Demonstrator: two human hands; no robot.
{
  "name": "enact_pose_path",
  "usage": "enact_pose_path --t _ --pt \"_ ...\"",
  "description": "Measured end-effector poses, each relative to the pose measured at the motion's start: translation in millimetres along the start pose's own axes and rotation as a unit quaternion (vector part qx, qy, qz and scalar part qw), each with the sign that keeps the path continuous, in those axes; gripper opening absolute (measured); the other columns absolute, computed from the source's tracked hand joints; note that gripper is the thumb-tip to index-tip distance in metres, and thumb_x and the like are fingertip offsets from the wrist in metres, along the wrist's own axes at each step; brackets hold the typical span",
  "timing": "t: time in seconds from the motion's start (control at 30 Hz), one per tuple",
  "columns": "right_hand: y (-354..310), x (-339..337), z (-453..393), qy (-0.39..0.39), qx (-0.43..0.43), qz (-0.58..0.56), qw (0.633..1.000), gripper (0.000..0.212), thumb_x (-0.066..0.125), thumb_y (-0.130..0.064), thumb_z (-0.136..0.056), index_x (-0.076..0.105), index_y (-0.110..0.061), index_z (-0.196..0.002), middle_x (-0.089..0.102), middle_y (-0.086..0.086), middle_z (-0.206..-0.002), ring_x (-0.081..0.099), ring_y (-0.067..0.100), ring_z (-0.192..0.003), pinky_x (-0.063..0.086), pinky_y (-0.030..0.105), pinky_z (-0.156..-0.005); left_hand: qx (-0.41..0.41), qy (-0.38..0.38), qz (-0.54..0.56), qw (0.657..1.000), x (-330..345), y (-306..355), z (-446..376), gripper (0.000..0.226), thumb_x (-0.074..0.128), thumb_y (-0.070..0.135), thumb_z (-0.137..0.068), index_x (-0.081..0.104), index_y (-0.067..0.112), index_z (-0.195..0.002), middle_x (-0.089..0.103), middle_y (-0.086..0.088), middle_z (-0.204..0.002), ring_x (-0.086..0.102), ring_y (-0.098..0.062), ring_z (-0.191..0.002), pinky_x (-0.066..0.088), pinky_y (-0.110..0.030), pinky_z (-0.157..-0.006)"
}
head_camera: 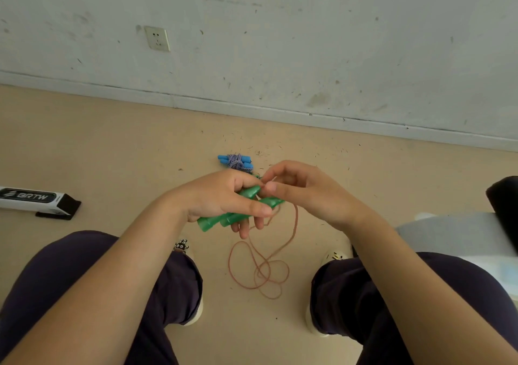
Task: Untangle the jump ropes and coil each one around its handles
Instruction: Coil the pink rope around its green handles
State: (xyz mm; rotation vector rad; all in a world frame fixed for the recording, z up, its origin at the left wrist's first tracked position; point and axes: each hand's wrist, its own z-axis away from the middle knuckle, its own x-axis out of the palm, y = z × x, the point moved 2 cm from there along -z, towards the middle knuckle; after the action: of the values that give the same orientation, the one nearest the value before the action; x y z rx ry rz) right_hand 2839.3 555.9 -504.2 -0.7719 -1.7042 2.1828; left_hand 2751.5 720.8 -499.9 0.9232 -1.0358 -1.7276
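Observation:
My left hand [221, 196] grips two green jump-rope handles [224, 218] held side by side above the floor. Their thin brown cord [263, 269] hangs down from the handle tips and lies in loose loops on the floor between my feet. My right hand [302, 188] pinches the cord right at the handle tips, thumb against fingers. Beyond my hands, a second rope with blue handles [235, 161] lies on the floor with its blue-white cord wound around them.
A white and black box marked BRTW [36, 200] lies on the floor at the left. A wall with a socket [157, 38] stands behind. My knees fill the lower corners, and a grey-white object [448, 235] sits at the right.

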Motion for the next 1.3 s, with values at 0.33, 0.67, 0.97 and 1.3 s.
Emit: enact_pose_path --t 0.33,0.67,0.97,1.3 --pt "-1.2 -13.1 0.8 0.085 -0.004 -0.024 0.996 0.006 0.063 -0.013 -0.094 0.066 -0.008 -0.092 0.057 -0.001 -0.067 0.04 0.01 -0.048 0.034 0.022 -0.047 -0.012 0.067 0.015 0.998 -11.5 -5.6 0.6 0.033 0.071 0.025 -0.087 0.067 0.009 -0.115 0.074 -0.011 -0.086 0.067 -0.025 -0.061 0.054 -0.03 -0.055" --pt "1.0 -2.3 -3.4 0.097 -0.013 -0.047 0.994 0.013 0.064 -0.014 -0.094 0.063 -0.001 -0.096 0.063 0.009 -0.062 0.037 0.018 -0.047 0.032 0.027 -0.045 -0.006 0.111 -0.003 0.994 -15.0 -6.5 -0.5 0.042 0.08 0.031 -0.073 0.069 0.01 -0.107 0.071 -0.005 -0.075 0.062 -0.022 -0.054 0.049 -0.027 -0.051" --pt "0.0 -11.3 -0.1 0.098 -0.023 -0.053 0.994 0.016 0.065 -0.021 -0.093 0.064 -0.007 -0.101 0.068 0.014 -0.066 0.047 0.024 -0.047 0.041 0.031 -0.05 -0.01 0.11 -0.014 0.994 -14.8 -10.7 -3.0 0.021 0.072 0.027 -0.088 0.064 0.008 -0.093 0.061 -0.002 -0.066 0.053 -0.015 -0.05 0.044 -0.025 -0.05" --pt "-3.2 -6.6 -1.0 0.094 -0.042 -0.045 0.994 0.024 0.06 -0.026 -0.095 0.07 -0.005 -0.099 0.064 0.016 -0.063 0.052 0.027 -0.047 0.044 0.028 -0.046 0.011 0.083 -0.016 0.996 -9.1 -8.6 -4.8 0.017 0.068 0.026 -0.091 0.066 0.013 -0.101 0.066 -0.001 -0.073 0.055 -0.015 -0.052 0.042 -0.025 -0.05"
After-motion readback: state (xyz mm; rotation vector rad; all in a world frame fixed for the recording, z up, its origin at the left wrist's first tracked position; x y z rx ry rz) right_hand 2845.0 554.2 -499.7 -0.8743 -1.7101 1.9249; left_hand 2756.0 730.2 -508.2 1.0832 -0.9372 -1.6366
